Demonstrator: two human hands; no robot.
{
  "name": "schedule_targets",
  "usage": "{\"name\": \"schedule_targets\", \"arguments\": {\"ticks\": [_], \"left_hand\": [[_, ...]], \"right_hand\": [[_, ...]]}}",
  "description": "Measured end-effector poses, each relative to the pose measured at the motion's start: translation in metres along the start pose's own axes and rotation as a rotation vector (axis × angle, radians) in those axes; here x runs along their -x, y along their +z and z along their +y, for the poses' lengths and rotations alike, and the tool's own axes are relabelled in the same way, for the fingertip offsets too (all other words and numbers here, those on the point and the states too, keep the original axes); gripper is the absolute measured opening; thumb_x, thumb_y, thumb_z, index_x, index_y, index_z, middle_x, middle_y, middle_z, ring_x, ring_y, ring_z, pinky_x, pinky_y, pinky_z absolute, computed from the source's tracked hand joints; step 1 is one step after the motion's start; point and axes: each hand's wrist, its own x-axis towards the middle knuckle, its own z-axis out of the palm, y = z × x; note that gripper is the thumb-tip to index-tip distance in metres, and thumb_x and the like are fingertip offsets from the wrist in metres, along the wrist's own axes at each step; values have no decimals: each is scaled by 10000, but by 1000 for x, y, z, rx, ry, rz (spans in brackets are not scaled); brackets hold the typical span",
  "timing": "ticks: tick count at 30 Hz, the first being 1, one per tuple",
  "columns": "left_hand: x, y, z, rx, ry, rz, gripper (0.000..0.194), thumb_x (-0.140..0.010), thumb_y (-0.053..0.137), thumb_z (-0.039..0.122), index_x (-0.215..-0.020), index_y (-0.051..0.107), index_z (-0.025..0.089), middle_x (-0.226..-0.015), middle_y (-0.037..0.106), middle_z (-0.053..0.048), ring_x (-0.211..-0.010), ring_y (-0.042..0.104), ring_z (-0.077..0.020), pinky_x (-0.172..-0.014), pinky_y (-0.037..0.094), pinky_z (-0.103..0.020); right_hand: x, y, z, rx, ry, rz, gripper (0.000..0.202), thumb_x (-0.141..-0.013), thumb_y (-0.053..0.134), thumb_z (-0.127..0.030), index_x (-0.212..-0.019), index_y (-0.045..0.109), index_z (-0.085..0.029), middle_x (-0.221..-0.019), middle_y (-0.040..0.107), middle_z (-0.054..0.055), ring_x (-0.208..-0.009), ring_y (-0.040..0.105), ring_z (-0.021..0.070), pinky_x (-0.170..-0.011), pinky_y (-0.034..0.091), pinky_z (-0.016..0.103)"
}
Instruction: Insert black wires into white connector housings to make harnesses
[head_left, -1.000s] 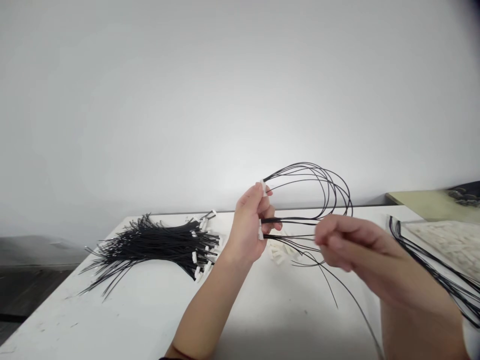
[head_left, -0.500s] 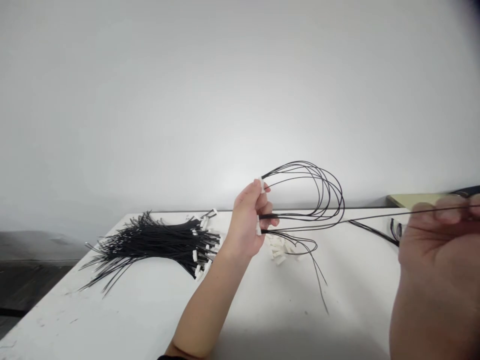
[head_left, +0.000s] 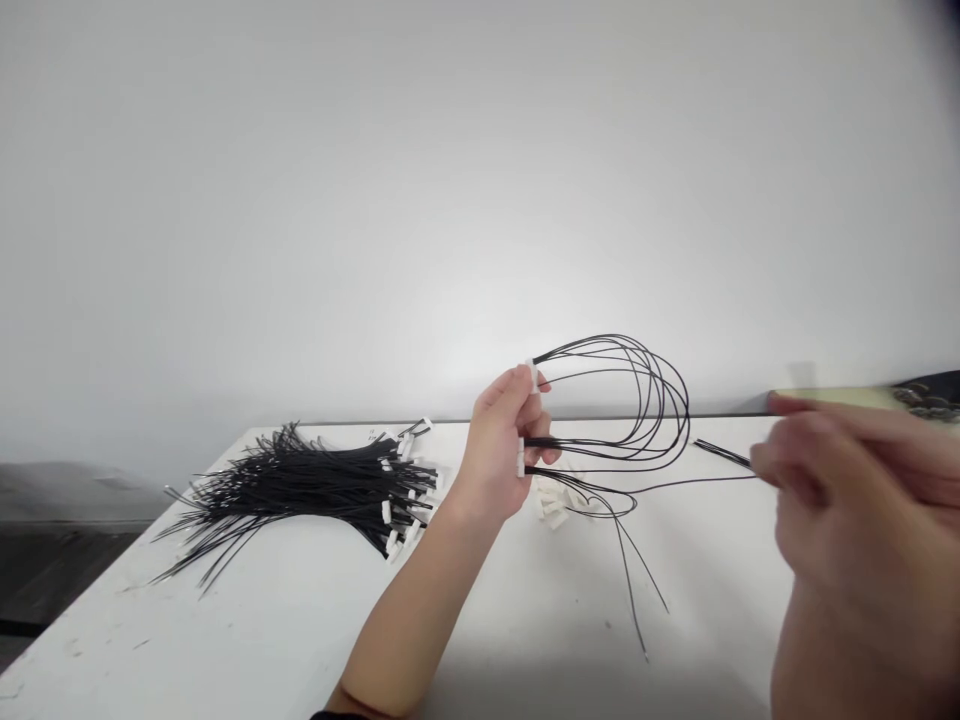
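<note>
My left hand (head_left: 499, 430) is closed on a wire harness. One white connector (head_left: 533, 375) is pinched between thumb and fingers, and a second white connector (head_left: 520, 457) rests against the palm. Thin black wires (head_left: 660, 390) loop out to the right between the two, and a few loose ends dangle over the table. At the right, my right hand (head_left: 832, 480) is blurred, its fingers drawn together around a single black wire (head_left: 697, 482) that runs back toward the lower connector.
On the white table (head_left: 247, 640) lies a large pile of black wires (head_left: 315, 480) with white connectors, at the left. Loose white connectors (head_left: 553, 503) lie behind the harness. More black wires (head_left: 724, 453) and a yellowish surface (head_left: 840, 396) are at the right, before a pale wall.
My right hand has moved left and turned, and the wire it holds has gone from taut to slack. The harness in my left hand has shifted slightly right.
</note>
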Motion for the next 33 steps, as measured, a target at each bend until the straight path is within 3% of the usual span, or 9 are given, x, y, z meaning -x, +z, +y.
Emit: {"name": "schedule_targets", "arguments": {"ticks": [1,2,6,9,14,23,30,33], "left_hand": [[0,1,-1,-11,-6,-6,296,-793,677,436,-772,542,174,-549,168,93,-417,191,-32,-344,281,-133],[0,2,-2,-21,-12,-16,299,-791,679,438,-763,541,175,-540,174,95,-408,194,-30,-347,290,-138],[3,7,-6,-74,-27,-71,308,-801,667,451,-734,544,176,-495,199,99,-378,212,-34,-353,310,-163],[5,10,-8,-130,-24,-105,298,-821,648,438,-723,547,176,-472,217,95,-385,210,-42,-357,312,-171],[9,11,-9,-197,16,-154,297,-855,600,449,-733,560,182,-467,247,87,-392,224,-47,-376,340,-172],[10,9,-11,-269,56,-156,304,-865,576,472,-744,570,194,-472,275,80,-397,254,-56,-383,351,-168],[11,9,-16,-334,95,-169,296,-889,545,465,-775,577,194,-478,270,77,-424,272,-62,-414,376,-174],[12,9,-17,-320,80,-156,301,-879,557,474,-770,576,194,-479,279,77,-419,276,-58,-416,378,-174]], "right_hand": [[6,9,-8,-5,115,68,134,-805,712,-218,-937,726,-231,-817,674,34,-645,575,128,-547,451,282],[11,17,-14,-25,122,52,85,-753,757,-224,-835,734,-224,-734,664,17,-640,580,130,-542,453,275],[20,32,-19,60,68,-129,129,-792,705,-237,-918,728,-225,-548,556,-38,-470,433,74,-422,346,233],[21,32,-18,129,-26,-173,35,-810,675,-212,-827,704,-220,-550,538,-43,-459,400,57,-406,319,218],[21,33,-23,211,-138,-170,120,-808,643,-169,-697,645,-213,-494,441,-57,-437,376,53,-391,288,213],[21,33,-25,206,-116,-176,140,-811,629,-182,-674,638,-211,-483,448,-55,-433,374,55,-393,313,206],[21,31,-23,146,73,-237,112,-819,638,-221,-712,664,-199,-502,471,-52,-430,343,49,-373,284,188],[20,33,-21,157,18,-263,123,-839,614,-207,-719,638,-196,-500,454,-56,-438,339,51,-389,281,196]]}}
